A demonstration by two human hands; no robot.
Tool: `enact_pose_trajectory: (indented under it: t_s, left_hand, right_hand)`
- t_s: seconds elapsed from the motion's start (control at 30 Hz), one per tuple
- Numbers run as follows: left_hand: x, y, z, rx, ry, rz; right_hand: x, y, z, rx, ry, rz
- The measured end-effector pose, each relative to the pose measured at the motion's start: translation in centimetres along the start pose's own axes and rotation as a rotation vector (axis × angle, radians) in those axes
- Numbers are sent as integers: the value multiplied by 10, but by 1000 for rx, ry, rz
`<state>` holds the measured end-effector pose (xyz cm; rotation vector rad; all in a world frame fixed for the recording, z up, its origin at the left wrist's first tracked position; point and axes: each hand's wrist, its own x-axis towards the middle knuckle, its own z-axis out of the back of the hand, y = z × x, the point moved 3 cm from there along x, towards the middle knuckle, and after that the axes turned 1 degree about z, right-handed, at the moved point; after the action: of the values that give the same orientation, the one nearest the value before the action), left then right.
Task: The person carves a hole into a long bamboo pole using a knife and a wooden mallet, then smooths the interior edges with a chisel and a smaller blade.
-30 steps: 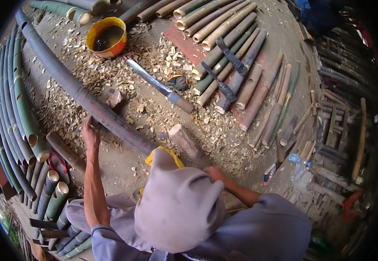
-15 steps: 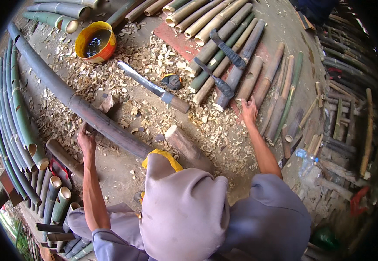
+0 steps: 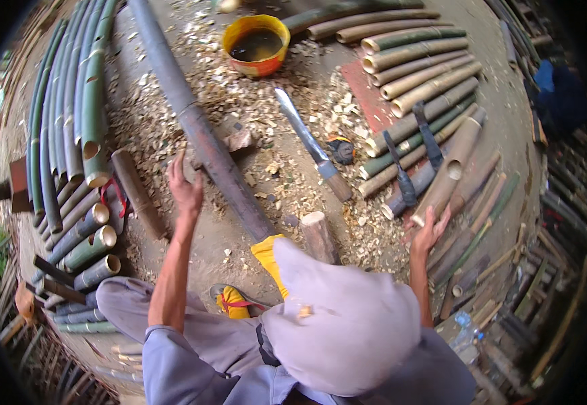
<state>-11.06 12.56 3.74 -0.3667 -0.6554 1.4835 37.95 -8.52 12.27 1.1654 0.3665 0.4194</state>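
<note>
My left hand (image 3: 185, 187) is raised with fingers spread, holding nothing, just left of a long dark bamboo pole (image 3: 205, 138). My right hand (image 3: 432, 233) has its fingers apart at the near end of a short brown bamboo piece with a round hole (image 3: 447, 177); whether they touch is hard to tell. That piece lies slantwise over a dark pole on the right-hand pile. Between my hands, a long blade with a wooden handle (image 3: 313, 145) lies on the chips. A short log (image 3: 319, 237) stands nearer me. The pole's near end meets yellow cloth (image 3: 268, 260).
A yellow-orange basin (image 3: 256, 66) of dark liquid stands at the back. Green bamboo poles (image 3: 94, 94) line the left, beside a short brown bamboo length (image 3: 138, 192). Two dark-wrapped tools (image 3: 401, 169) rest on the right pile. A plastic bottle (image 3: 465, 331) lies at lower right.
The view has swung left, so the scene sits farther right. The holed bamboo piece now overlaps the dark pole beside it. My left hand's fingers have opened out; my right hand's have spread.
</note>
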Motion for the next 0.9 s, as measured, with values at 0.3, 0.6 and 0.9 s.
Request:
enact_pose_trajectory:
  t_s: [0.3, 0.6, 0.9]
  left_hand:
    - [-12, -205, 38, -186, 104, -789]
    - [27, -122, 128, -720, -215, 22]
    - [17, -138, 130, -1061, -426, -86]
  right_hand:
    - [-110, 138, -161, 492, 1137, -502]
    - [-45, 7, -198, -884, 666, 925]
    - [-52, -21, -219, -863, 720, 660]
